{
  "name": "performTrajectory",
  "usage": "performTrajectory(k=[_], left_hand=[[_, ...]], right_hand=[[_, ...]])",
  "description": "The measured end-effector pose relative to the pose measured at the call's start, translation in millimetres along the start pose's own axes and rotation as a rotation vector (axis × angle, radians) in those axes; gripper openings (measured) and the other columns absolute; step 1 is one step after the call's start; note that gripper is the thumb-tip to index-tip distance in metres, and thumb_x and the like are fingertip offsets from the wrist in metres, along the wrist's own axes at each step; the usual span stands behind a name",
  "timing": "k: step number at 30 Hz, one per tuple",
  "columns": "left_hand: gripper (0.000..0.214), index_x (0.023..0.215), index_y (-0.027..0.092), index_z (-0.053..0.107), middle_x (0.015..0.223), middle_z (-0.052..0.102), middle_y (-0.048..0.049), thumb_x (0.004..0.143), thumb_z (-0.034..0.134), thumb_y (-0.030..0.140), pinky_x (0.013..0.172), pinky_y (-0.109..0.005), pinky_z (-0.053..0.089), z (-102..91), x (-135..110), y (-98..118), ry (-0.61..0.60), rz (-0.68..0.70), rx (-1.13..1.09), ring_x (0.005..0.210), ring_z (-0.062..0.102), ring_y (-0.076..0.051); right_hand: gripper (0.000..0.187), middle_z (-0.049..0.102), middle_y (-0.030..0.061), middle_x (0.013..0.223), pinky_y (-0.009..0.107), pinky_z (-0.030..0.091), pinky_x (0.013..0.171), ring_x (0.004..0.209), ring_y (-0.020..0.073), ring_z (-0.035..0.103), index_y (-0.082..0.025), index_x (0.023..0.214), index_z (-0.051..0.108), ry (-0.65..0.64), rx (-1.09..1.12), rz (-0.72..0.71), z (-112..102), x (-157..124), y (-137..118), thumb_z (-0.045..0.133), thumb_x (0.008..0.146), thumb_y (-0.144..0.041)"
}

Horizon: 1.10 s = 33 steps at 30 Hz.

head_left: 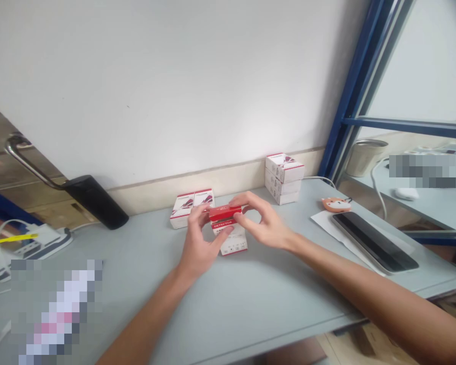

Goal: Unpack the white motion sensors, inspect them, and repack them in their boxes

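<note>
A small red and white carton (233, 242) printed "DETECTOR" stands on the grey table, held between both hands. My left hand (202, 237) grips its left side, with the thumb pressed on the front face. On the right, my right hand (264, 223) has its fingers on the red top and the upper right edge. Whether the top flap is fully closed I cannot tell. Just behind my left hand, two similar white cartons (185, 207) lie side by side. A stack of several such cartons (285, 177) stands against the wall, behind my right hand.
A black phone (374, 241) rests on white paper (327, 225) at the right, near an orange animal-shaped item (336, 204). To the left are a black cylinder on a metal arm (95, 200) and a white power strip (30, 253). Blue frame bars (345, 86) edge the right side.
</note>
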<state>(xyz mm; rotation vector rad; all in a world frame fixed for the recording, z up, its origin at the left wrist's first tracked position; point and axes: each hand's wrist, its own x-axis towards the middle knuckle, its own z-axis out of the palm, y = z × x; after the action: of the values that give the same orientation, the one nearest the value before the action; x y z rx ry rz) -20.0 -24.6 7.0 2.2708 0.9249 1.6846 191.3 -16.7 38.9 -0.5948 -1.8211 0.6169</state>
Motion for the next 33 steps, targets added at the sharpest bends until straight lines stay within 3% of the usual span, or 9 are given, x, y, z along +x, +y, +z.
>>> performTrajectory(k=[6,10,13,15,19,24,26,28,33], left_hand=[[0.029,0.123,0.028,0.064,0.127,0.064,-0.0087,0.095,0.072,0.031,0.102,-0.045,0.057,-6.5,4.9,4.0,-0.025,-0.029,0.175,0.123,0.064,-0.025],[0.026,0.115,0.025,0.067,0.127,0.067,-0.009,0.094,0.073,0.038,0.099,-0.041,0.059,-4.4,6.1,3.4,0.027,-0.151,0.035,0.122,0.067,-0.025],[0.032,0.11,0.022,0.063,0.119,0.07,-0.009,0.094,0.071,0.048,0.089,-0.035,0.06,-3.9,9.4,-3.8,0.195,-0.408,-0.16,0.109,0.071,-0.022],[0.038,0.11,0.022,0.061,0.115,0.072,-0.0085,0.092,0.071,0.054,0.083,-0.032,0.06,-6.1,12.7,-10.3,0.293,-0.565,-0.241,0.102,0.072,-0.021],[0.043,0.116,0.022,0.062,0.11,0.074,-0.0085,0.095,0.063,0.06,0.08,-0.032,0.058,-17.4,18.5,-20.4,0.298,-0.638,-0.211,0.098,0.072,-0.022],[0.031,0.113,0.023,0.069,0.115,0.075,-0.0097,0.098,0.058,0.048,0.102,-0.043,0.052,-38.3,18.9,-36.8,0.21,-0.475,0.261,0.112,0.067,-0.027],[0.027,0.112,0.022,0.07,0.12,0.074,-0.0121,0.093,0.062,0.04,0.112,-0.05,0.044,-44.5,17.4,-47.8,0.223,-0.473,0.367,0.122,0.063,-0.032],[0.025,0.11,0.021,0.069,0.117,0.074,-0.0139,0.091,0.061,0.037,0.114,-0.052,0.042,-48.6,15.6,-59.7,0.263,-0.512,0.376,0.122,0.063,-0.033],[0.03,0.11,0.024,0.064,0.111,0.074,-0.0098,0.102,0.041,0.041,0.101,-0.041,0.052,-55.6,13.0,-80.0,0.416,-0.628,0.299,0.108,0.069,-0.026]], right_hand=[[0.02,0.069,0.0111,0.123,0.039,0.055,0.092,0.106,0.023,0.068,-0.024,0.113,0.069,-0.083,-0.181,-0.114,-8.4,0.9,11.4,0.056,0.106,-0.037],[0.027,0.066,0.0116,0.135,0.043,0.054,0.103,0.119,0.0256,0.066,-0.027,0.126,0.068,-0.102,-0.175,-0.071,-8.1,-1.3,14.6,0.057,0.105,-0.041],[0.071,0.057,0.0131,0.148,0.047,0.054,0.106,0.123,0.0264,0.065,-0.032,0.16,0.038,-0.195,-0.006,0.108,-2.3,-5.0,14.4,0.071,0.097,-0.041],[0.09,0.059,0.0134,0.147,0.045,0.057,0.101,0.116,0.0244,0.069,-0.032,0.166,0.022,-0.28,0.129,0.231,3.7,-7.9,13.7,0.076,0.093,-0.039],[0.074,0.066,0.0094,0.14,0.042,0.056,0.101,0.109,0.0218,0.07,-0.029,0.155,0.042,-0.238,0.179,0.247,16.5,-12.0,10.8,0.078,0.091,-0.039],[0.064,0.072,0.0075,0.134,0.044,0.056,0.098,0.113,0.027,0.068,-0.031,0.147,0.054,0.006,-0.219,0.144,27.9,-4.2,14.1,0.079,0.089,-0.043],[0.057,0.073,0.0081,0.131,0.045,0.056,0.098,0.116,0.0292,0.067,-0.031,0.145,0.059,0.035,-0.407,0.06,34.2,5.6,21.1,0.077,0.091,-0.039],[0.052,0.073,0.0085,0.134,0.046,0.055,0.099,0.121,0.0307,0.065,-0.032,0.144,0.061,-0.024,-0.542,-0.028,44.7,18.0,29.2,0.075,0.094,-0.035],[0.044,0.068,0.0076,0.143,0.051,0.05,0.111,0.136,0.0328,0.055,-0.029,0.141,0.063,-0.278,-0.673,-0.183,92.8,49.4,42.9,0.071,0.097,-0.028]])
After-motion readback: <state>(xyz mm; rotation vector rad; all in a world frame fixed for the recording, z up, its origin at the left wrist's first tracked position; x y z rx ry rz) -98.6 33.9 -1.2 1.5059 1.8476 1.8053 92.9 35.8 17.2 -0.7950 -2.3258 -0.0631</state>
